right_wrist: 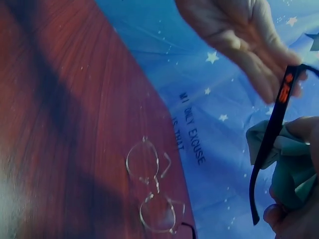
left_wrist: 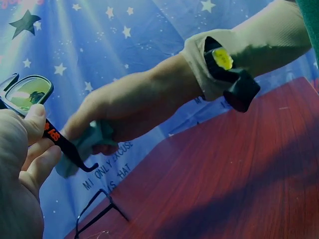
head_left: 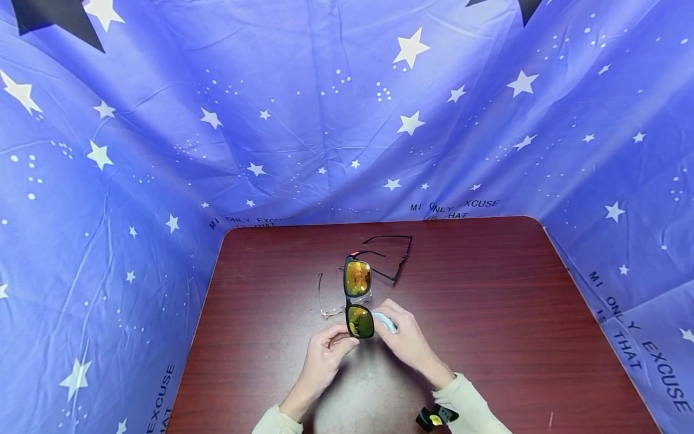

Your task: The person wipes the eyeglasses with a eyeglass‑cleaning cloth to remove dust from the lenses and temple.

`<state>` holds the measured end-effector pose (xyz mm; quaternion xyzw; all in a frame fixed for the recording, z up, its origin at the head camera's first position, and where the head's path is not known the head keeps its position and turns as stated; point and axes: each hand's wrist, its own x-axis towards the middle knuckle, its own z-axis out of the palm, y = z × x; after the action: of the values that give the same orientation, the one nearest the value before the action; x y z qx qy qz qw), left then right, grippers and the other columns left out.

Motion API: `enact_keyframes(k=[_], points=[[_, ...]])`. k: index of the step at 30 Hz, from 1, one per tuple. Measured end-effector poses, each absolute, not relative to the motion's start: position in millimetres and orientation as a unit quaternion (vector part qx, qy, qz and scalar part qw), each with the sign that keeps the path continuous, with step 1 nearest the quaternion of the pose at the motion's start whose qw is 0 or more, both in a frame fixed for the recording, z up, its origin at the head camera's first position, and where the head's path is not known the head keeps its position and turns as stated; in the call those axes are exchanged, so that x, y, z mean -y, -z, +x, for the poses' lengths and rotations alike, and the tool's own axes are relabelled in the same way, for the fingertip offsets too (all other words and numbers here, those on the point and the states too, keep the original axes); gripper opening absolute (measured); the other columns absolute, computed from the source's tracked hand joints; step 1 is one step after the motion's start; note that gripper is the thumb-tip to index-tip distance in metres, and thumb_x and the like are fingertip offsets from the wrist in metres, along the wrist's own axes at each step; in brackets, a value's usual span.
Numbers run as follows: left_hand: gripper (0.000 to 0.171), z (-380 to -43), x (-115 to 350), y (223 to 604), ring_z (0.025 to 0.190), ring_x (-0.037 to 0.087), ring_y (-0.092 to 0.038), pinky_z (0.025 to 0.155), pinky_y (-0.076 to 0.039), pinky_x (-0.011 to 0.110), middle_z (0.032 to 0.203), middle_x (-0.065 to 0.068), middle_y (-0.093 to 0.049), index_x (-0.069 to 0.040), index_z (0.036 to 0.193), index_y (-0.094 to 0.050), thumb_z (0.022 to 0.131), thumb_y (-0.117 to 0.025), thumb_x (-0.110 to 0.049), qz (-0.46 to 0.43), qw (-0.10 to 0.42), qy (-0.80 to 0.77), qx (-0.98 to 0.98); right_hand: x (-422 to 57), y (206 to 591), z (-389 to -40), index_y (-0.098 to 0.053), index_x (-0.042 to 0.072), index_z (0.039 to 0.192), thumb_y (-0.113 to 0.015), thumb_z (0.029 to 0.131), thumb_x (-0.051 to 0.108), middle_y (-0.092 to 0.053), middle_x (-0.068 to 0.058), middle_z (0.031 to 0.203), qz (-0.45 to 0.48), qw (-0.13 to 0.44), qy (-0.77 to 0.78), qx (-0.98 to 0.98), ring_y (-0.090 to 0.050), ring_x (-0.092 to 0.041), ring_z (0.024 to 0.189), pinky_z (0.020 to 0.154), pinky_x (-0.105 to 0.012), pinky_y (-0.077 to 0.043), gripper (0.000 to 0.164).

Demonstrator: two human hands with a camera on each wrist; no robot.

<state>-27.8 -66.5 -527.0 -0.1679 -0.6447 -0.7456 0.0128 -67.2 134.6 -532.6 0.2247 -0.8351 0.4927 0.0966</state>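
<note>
- The sunglasses (head_left: 358, 293), black-framed with mirrored yellow-orange lenses, are held up over the table (head_left: 488, 301), one lens above the other in the head view.
- The left hand (head_left: 323, 357) pinches them between thumb and fingers at the lower corner of the frame, by the hinge; both wrist views show orange lettering on the arm of the frame there.
- The right hand (head_left: 403, 337) grips a pale blue-green cloth (head_left: 386, 322), its fingers curled round the bunched fabric.
- The cloth is just beside the lower lens in the head view; whether it touches the lens I cannot tell.
- The clear glasses (right_wrist: 157, 184), with round lenses, lie on the table, partly hidden behind the sunglasses in the head view.
- The black glasses (head_left: 402, 262) lie on the table beyond the hands, near the far edge, one arm pointing back toward the sunglasses.
- A black strap (head_left: 436, 417) with a yellow patch sits at the right wrist, against a pale sleeve (head_left: 472, 404).
- A blue curtain (head_left: 298, 120) printed with white stars and dark lettering hangs behind the table and along both sides.
</note>
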Motion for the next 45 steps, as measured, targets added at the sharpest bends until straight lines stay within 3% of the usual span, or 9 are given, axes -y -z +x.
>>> enact_keyframes(k=[8, 21, 33, 45], points=[[0.017, -27, 66, 526, 0.100, 0.001, -0.070, 0.086, -0.058, 0.020, 0.102, 0.040, -0.066, 0.020, 0.106, -0.065, 0.091, -0.066, 0.012, -0.160, 0.013, 0.749, 0.643, -132, 528, -67, -0.074, 0.015, 0.094, -0.071, 0.094, 0.002, -0.061, 0.010, 0.089, 0.228, 0.092, -0.494, 0.834, -0.053, -0.002, 0.078, 0.066, -0.021, -0.046, 0.014], [0.017, -25, 65, 525, 0.099, 0.001, -0.070, 0.086, -0.058, 0.021, 0.103, 0.038, -0.067, 0.019, 0.106, -0.065, 0.091, -0.066, 0.012, -0.161, 0.007, 0.743, 0.650, -144, 543, -77, -0.078, 0.012, 0.100, -0.075, 0.092, 0.009, -0.063, 0.008, 0.089, 0.183, 0.156, -0.403, 0.883, -0.052, -0.008, 0.080, 0.067, -0.028, -0.046, 0.009], [0.017, -26, 67, 524, 0.099, 0.002, -0.070, 0.086, -0.058, 0.020, 0.102, 0.037, -0.067, 0.018, 0.105, -0.066, 0.091, -0.067, 0.011, -0.159, 0.020, 0.741, 0.653, -136, 526, -66, -0.075, 0.018, 0.101, -0.071, 0.095, 0.005, -0.060, 0.011, 0.091, 0.230, 0.081, -0.497, 0.833, -0.053, -0.003, 0.080, 0.068, -0.021, -0.047, 0.014], [0.016, -24, 68, 521, 0.096, 0.000, -0.069, 0.081, -0.058, 0.018, 0.099, 0.039, -0.065, 0.019, 0.104, -0.065, 0.090, -0.066, 0.012, -0.166, 0.015, 0.740, 0.652, -152, 538, -76, -0.078, 0.010, 0.103, -0.081, 0.087, 0.006, -0.061, 0.007, 0.088, 0.209, 0.196, -0.385, 0.877, -0.052, -0.006, 0.078, 0.067, -0.026, -0.045, 0.017]])
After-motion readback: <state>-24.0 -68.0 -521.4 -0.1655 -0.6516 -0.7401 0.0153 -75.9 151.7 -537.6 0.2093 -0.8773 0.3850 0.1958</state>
